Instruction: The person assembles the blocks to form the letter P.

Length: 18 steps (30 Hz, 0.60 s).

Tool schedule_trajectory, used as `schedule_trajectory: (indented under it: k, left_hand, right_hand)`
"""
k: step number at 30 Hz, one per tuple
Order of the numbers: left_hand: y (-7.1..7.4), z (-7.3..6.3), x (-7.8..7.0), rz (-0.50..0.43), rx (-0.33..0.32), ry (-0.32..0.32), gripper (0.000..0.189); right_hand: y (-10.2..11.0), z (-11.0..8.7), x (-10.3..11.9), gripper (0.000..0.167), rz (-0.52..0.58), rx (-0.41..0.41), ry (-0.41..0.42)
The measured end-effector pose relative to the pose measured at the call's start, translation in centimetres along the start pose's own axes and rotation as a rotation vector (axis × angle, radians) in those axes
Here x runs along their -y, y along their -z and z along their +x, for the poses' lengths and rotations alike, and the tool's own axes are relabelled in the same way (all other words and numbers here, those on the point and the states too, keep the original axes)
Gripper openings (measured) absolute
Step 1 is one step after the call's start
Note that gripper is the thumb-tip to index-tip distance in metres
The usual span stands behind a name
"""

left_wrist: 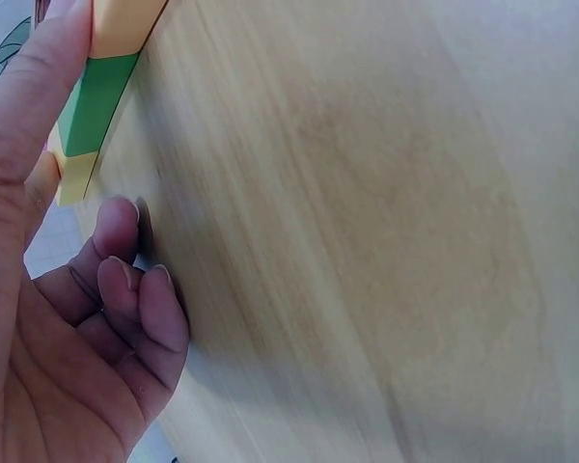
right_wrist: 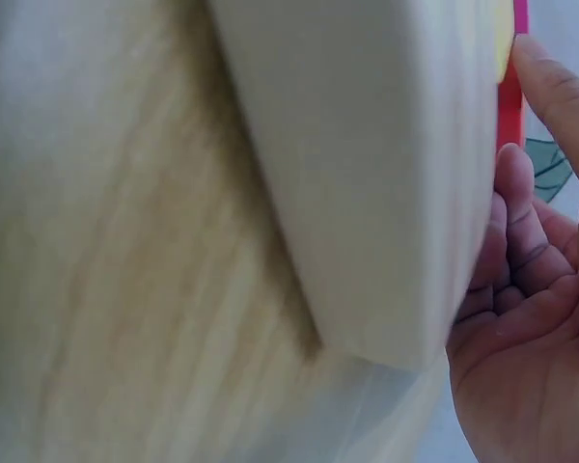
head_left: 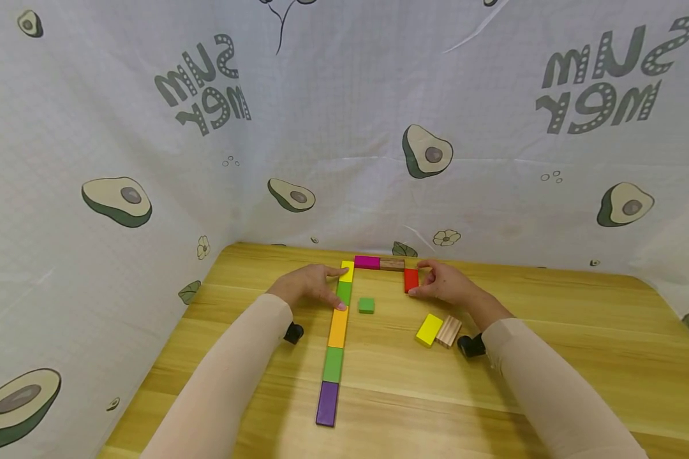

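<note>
My left hand (head_left: 307, 284) rests its index fingertip on a yellow block (head_left: 348, 275) and its thumb tip on an orange block (head_left: 338, 330). A green block (left_wrist: 101, 101) sits between those two; the other left fingers curl beside the row in the left wrist view. My right hand (head_left: 449, 284) pinches a red block (head_left: 411, 280) lengthwise, thumb at the near end and index finger at the far end. The red block stands by the end of a short row made of a magenta block (head_left: 367, 262) and a brown wooden block (head_left: 392, 264).
Nearer on the left row lie a green block (head_left: 333, 364) and a purple block (head_left: 327, 404). Inside the outline is a small green block (head_left: 366, 306). A loose yellow block (head_left: 429, 329) touches a striped wooden block (head_left: 449, 331) by the right wrist. A printed curtain (head_left: 344, 127) hangs behind the table.
</note>
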<state>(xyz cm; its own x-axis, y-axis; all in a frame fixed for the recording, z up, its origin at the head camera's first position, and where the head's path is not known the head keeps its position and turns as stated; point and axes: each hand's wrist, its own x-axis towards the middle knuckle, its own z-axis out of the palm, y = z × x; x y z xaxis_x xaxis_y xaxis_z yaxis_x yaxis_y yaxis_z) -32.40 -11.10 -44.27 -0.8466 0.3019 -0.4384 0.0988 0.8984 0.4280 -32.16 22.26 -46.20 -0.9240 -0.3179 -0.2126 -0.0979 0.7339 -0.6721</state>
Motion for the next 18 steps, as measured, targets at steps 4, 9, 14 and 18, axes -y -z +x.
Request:
schedule_trajectory:
  k: [4, 9, 14, 18]
  left_hand:
    - [0.0, 0.0, 0.0, 0.008, -0.001, -0.003, 0.096]
    - [0.0, -0.1, 0.1, 0.01, 0.003, -0.005, 0.096]
    - [0.1, -0.3, -0.1, -0.005, 0.006, -0.004, 0.096]
    - [0.2, -0.3, -0.2, 0.008, 0.005, -0.008, 0.096]
  right_hand:
    - [0.1, -0.2, 0.2, 0.092, -0.003, 0.0, 0.015]
    - [-1.5, -0.5, 2.1, 0.074, -0.148, -0.009, 0.127]
    - [-4.5, -0.6, 5.6, 0.051, -0.286, 0.061, 0.254]
    - [-6.5, -0.5, 7.3, 0.042, -0.338, 0.093, 0.268]
